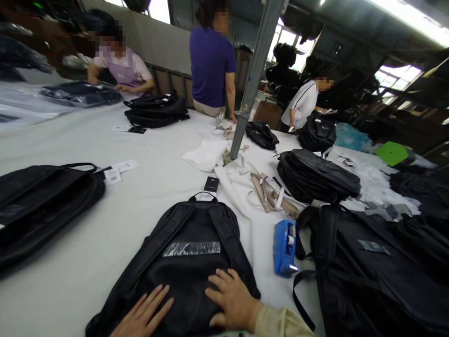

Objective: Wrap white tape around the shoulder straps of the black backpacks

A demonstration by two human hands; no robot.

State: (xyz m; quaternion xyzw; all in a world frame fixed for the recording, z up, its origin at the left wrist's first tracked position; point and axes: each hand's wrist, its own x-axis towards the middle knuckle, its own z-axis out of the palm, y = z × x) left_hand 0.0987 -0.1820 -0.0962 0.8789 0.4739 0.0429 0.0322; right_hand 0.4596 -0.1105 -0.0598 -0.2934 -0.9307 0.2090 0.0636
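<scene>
A black backpack (189,276) lies on the white-covered table (140,206) in front of me, its shoulder straps facing up. Clear plastic (191,248) covers a strip across its back panel. Beyond its top handle is a black hang tag (211,184). My left hand (145,312) rests flat on the backpack's lower left, fingers stretched out. On the lower right of the same panel lies my right hand (233,300), palm down with fingers spread. Neither hand grips anything.
A blue tape dispenser (285,248) stands right of the backpack. Another black backpack (372,267) lies at the right, one more (45,201) at the left. Beige strips (270,194) lie near a metal post (250,84). Several people are around the table's far side.
</scene>
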